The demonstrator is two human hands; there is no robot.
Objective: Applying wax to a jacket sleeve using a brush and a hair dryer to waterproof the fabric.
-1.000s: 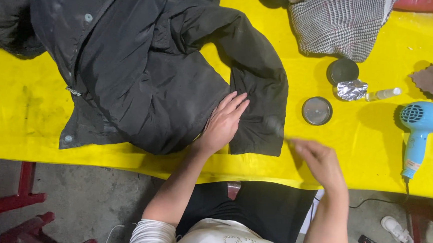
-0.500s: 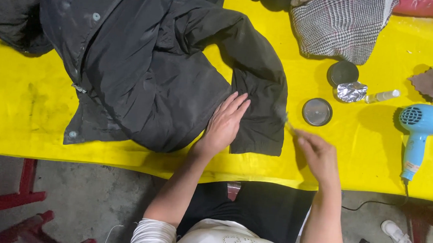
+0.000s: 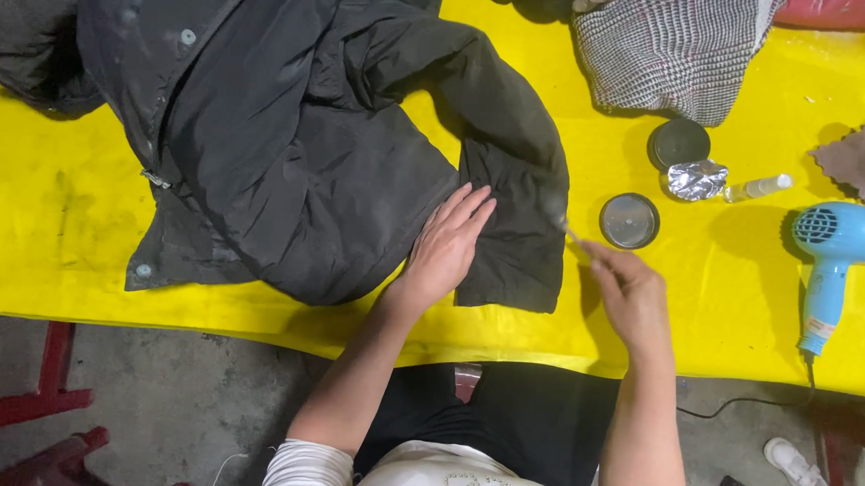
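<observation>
Yellow sheeting [image 3: 42, 239] is covering the work table, with bare concrete floor showing below its near edge; a black padded jacket [image 3: 288, 154] is lying spread across it. The left hand [image 3: 447, 244] is pressing flat on the jacket's sleeve, fingers together; the right hand [image 3: 630, 290] is pinching a thin blurred brush [image 3: 561, 221] whose tip is touching the sleeve's edge. A round open tin [image 3: 629, 220], its lid [image 3: 679, 143], crumpled foil [image 3: 697, 179] and a blue hair dryer [image 3: 837, 253] are lying to the right.

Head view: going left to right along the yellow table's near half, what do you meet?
Black jacket → left hand flat on it → right hand holding a thin tool → round tin → blue hair dryer.
</observation>
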